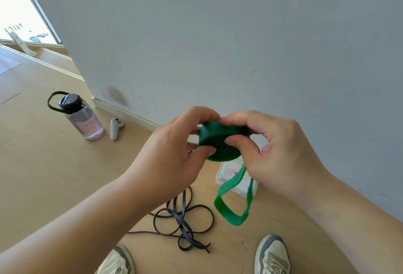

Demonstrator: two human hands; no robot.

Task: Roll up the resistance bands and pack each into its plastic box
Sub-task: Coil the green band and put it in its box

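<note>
1. We see both hands raised off the floor [54,175], pinching the green band [220,140] between them; most of it is wound into a thick coil.
2. Left hand [174,153]: thumb pressed on the coil's near flat face, other fingers [202,114] curled over the top to the far side.
3. Right hand [274,155]: same grip mirrored, thumb on the near face just beside the left thumb, fingers curled over the top edge. Both hands' fingertips nearly meet on top.
4. Key relation: the coil sits right between the two sets of fingertips. Its axis runs from the thumbs toward the far fingers, spiral face turned down toward us. Neither hand is nearer; both are on it.
5. Loose tail [231,204] leaves the coil's underside on the right-thumb side and hangs below the right fingers as an open loop.
6. We judge the step as finishing the roll: the tail is not yet wound in, so the coil would have to turn about that axis while the tail feeds up from below.
7. Plastic box [220,177] sits on the floor below the fingers, partly hidden by coil and tail; lid on or off, we cannot tell.
8. Black band [181,221] lies tangled on the floor below the left wrist, untouched, well apart from the fingers.
</note>
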